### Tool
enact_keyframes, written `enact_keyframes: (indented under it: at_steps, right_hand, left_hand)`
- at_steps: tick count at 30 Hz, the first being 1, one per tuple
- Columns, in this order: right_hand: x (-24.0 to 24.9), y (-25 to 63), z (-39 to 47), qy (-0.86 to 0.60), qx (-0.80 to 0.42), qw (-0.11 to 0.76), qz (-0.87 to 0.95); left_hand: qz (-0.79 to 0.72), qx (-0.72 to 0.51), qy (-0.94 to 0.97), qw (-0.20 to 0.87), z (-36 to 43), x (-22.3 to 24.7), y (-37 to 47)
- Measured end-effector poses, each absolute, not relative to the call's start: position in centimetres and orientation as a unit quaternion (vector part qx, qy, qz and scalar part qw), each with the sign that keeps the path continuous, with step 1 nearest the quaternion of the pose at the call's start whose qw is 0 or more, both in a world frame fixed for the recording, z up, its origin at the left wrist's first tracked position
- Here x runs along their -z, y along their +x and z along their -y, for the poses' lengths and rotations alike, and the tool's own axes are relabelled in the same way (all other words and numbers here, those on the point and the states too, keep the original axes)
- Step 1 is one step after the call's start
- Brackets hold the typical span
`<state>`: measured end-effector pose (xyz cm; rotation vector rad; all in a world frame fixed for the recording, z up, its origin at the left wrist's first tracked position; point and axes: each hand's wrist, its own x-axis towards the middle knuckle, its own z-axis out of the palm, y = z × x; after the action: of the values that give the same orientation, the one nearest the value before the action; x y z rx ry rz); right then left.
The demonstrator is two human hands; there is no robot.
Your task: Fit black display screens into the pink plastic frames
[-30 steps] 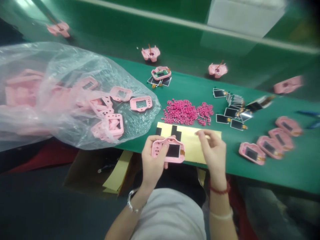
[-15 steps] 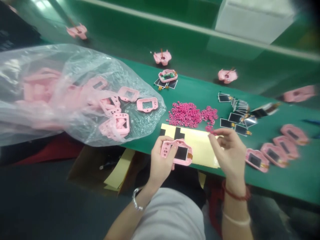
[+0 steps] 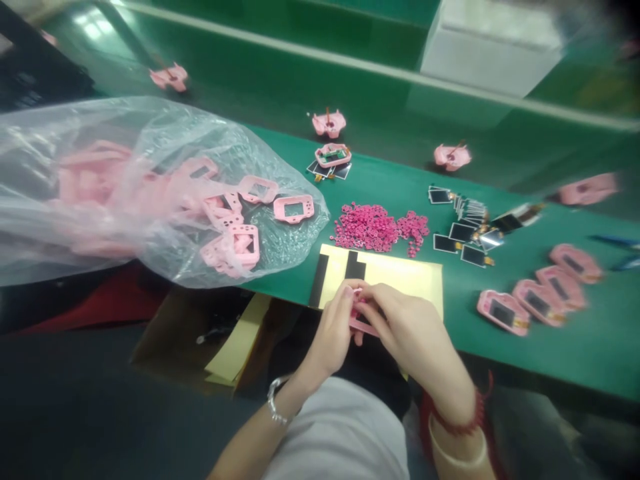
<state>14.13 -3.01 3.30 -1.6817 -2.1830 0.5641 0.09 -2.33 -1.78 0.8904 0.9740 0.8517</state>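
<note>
My left hand (image 3: pixel 334 333) grips a pink plastic housing (image 3: pixel 364 325) near the table's front edge, over the yellow sheet. My right hand (image 3: pixel 400 323) is over that housing, its fingertips pinching a small magenta button (image 3: pixel 359 305) against the left part of it. Most of the housing is covered by my fingers. Just beyond lies a heap of magenta buttons (image 3: pixel 370 227). A yellow sheet (image 3: pixel 400 275) with black strips lies between the heap and my hands.
A clear plastic bag (image 3: pixel 280 173) of pink housings spreads across the left. To the right lie loose screens (image 3: pixel 461 232) and several housings with screens in them (image 3: pixel 537 301). A housing with a green circuit board (image 3: pixel 333 155) rests on screens at the back. Blue-handled tool (image 3: pixel 625 262) at far right.
My right hand has moved left from beside the button heap to the housing, bringing a magenta button. My left hand still holds the housing. The view has shifted slightly.
</note>
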Motion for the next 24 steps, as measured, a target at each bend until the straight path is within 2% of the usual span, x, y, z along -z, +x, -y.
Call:
enact_keyframes:
  at_steps: [6, 12, 17, 21, 24]
  right_hand:
    - [-2.6, 13.4, 4.1, -0.622, -0.090, 0.255, 0.735]
    - [-2.1, 13.4, 5.1, -0.634, -0.076, 0.276, 0.718]
    - [-2.0, 12.8, 5.7, -0.648, -0.084, 0.368, 0.661]
    - [-0.6, 13.3, 4.5, -0.634, -0.128, 0.472, 0.600]
    - [2.1, 13.8, 2.2, -0.661, -0.144, 0.423, 0.603]
  left_hand:
    - [-0.425, -0.418, 0.386, 0.704, 3.3, 1.1, 0.3]
    - [-0.418, -0.417, 0.399, 0.701, 4.1, 0.8, 0.0]
    - [-0.412, -0.425, 0.407, 0.696, 4.7, 0.6, 0.0]
    - [-0.453, -0.492, 0.403, 0.625, 3.7, 0.7, -0.7]
    - [-0.512, -0.541, 0.382, 0.546, 1.6, 1.8, -1.8]
